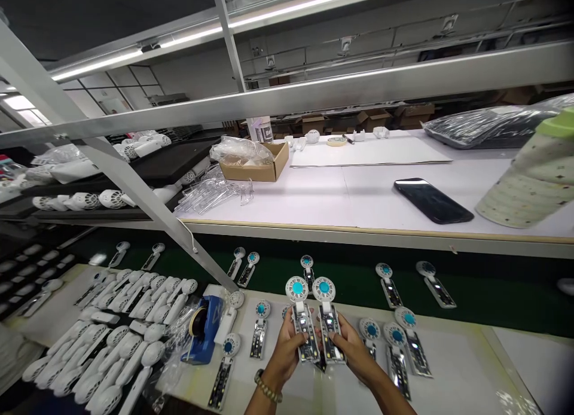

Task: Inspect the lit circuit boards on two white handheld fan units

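Two white fan units with round heads, blue centres and exposed circuit boards are held upright side by side over the worktable. My left hand (285, 347) grips the left fan unit (305, 331), its thumb on the board. The right fan unit (330, 331) is in my right hand (351, 347), thumb also on the board. More open fan units lie around them, such as one (259, 338) to the left and one (397, 358) to the right. A beaded bracelet circles my left wrist.
Rows of white fans (112, 343) cover the table's left side, beside a blue tape dispenser (205, 331). Fan units lie on the green belt (278, 268) beyond. The shelf (314, 194) above holds a cardboard box (255, 171), phone (433, 201) and cup (529, 176). A slanted metal post (147, 203) stands left.
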The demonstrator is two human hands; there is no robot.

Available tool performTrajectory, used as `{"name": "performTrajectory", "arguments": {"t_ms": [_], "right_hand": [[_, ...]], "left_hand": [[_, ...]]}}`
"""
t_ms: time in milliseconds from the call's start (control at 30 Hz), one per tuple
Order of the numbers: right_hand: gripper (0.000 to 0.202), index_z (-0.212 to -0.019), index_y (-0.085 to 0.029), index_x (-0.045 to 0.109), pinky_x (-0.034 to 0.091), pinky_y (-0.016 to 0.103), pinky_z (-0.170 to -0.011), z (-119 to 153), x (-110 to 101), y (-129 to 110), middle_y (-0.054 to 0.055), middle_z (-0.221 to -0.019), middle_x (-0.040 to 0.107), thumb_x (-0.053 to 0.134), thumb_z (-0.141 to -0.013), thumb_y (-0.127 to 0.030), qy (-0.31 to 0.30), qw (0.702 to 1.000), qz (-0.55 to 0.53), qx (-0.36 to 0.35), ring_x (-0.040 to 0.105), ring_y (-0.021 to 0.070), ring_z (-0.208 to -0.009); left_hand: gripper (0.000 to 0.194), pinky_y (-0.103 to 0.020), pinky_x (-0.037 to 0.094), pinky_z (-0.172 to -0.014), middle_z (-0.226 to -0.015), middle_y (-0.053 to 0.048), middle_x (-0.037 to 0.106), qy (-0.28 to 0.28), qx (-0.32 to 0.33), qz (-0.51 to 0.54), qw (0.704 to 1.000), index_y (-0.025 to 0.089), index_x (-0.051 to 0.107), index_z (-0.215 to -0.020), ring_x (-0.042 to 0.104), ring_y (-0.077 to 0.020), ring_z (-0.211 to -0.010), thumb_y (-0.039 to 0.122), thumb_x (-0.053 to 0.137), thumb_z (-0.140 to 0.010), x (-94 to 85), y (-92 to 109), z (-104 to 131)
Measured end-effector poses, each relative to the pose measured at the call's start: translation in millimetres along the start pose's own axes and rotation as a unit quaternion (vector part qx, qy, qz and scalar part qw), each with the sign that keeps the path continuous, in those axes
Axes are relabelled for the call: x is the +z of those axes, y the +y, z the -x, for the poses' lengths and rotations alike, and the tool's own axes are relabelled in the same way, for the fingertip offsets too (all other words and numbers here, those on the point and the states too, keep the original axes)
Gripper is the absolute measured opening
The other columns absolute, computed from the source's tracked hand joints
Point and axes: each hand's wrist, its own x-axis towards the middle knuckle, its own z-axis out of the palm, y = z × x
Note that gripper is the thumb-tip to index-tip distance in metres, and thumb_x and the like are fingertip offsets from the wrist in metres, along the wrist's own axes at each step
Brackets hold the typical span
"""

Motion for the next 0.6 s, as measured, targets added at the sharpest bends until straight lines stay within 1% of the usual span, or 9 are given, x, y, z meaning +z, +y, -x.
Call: {"name": "performTrajectory", "arguments": {"t_ms": [100,167,267,333,433,500,600], "right_hand": [[0.062,-0.121,-0.024,0.044,0.048,0.039,-0.077,-0.1,-0.8,-1.2,0.006,-0.099,0.066,0.066,-0.065,-0.038,0.022,1.0,-0.001,0.016,0.061,0.0258,-0.091],[0.063,-0.123,-0.024,0.04,0.049,0.036,-0.069,-0.4,-1.0,-2.0,0.006,-0.094,0.067,0.065,-0.067,-0.036,0.012,0.999,-0.013,0.028,0.063,0.0242,-0.084],[0.057,-0.123,-0.022,0.039,0.047,0.031,-0.062,-1.4,-0.6,-3.8,0.004,-0.085,0.068,0.062,-0.072,-0.032,-0.01,0.999,-0.031,0.035,0.064,0.0201,-0.071],[0.053,-0.122,-0.022,0.04,0.046,0.03,-0.061,-2.2,0.5,-5.6,0.003,-0.086,0.068,0.061,-0.073,-0.031,-0.018,0.999,-0.038,0.033,0.063,0.0189,-0.069],[0.054,-0.123,-0.023,0.04,0.047,0.03,-0.062,-2.9,3.0,-8.6,0.004,-0.09,0.069,0.06,-0.074,-0.03,-0.029,0.998,-0.048,0.029,0.063,0.0195,-0.072],[0.053,-0.124,-0.024,0.039,0.046,0.03,-0.063,-3.5,4.5,-9.9,0.003,-0.091,0.069,0.06,-0.075,-0.029,-0.034,0.998,-0.053,0.027,0.063,0.0194,-0.074],[0.053,-0.125,-0.024,0.039,0.046,0.029,-0.063,-5.3,5.3,-9.8,0.003,-0.089,0.069,0.059,-0.076,-0.026,-0.039,0.997,-0.059,0.023,0.062,0.0179,-0.072]], "left_hand": [[0.058,-0.03,0.05,-0.07,-0.1,-0.007,0.063,0.002,-0.002,-0.012,1.0,0.023,0.041,-0.116,0.062,-0.0201,-0.086,0.011,0.064,-0.064,3.0,5.3,3.1],[0.054,-0.03,0.05,-0.07,-0.102,-0.007,0.063,-0.001,0.007,-0.012,1.0,0.023,0.043,-0.113,0.062,-0.0201,-0.087,0.012,0.064,-0.064,4.5,8.1,4.9],[0.052,-0.03,0.05,-0.07,-0.105,-0.008,0.061,-0.007,0.021,-0.012,1.0,0.023,0.044,-0.111,0.061,-0.02,-0.088,0.012,0.063,-0.065,5.3,11.4,6.5],[0.054,-0.03,0.051,-0.069,-0.108,-0.008,0.06,-0.009,0.018,-0.015,1.0,0.024,0.043,-0.112,0.062,-0.02,-0.086,0.013,0.064,-0.064,4.7,13.1,6.8],[0.057,-0.031,0.051,-0.069,-0.109,-0.008,0.06,-0.008,0.017,-0.015,1.0,0.024,0.042,-0.115,0.062,-0.02,-0.085,0.015,0.065,-0.064,3.5,14.8,6.8],[0.057,-0.031,0.051,-0.07,-0.109,-0.008,0.06,-0.004,0.02,-0.016,1.0,0.025,0.041,-0.116,0.062,-0.02,-0.086,0.015,0.065,-0.065,3.1,15.1,6.8],[0.06,-0.03,0.051,-0.07,-0.113,-0.008,0.058,0.007,0.017,-0.021,1.0,0.026,0.039,-0.118,0.062,-0.0197,-0.087,0.013,0.064,-0.065,3.8,14.2,6.7]]}}
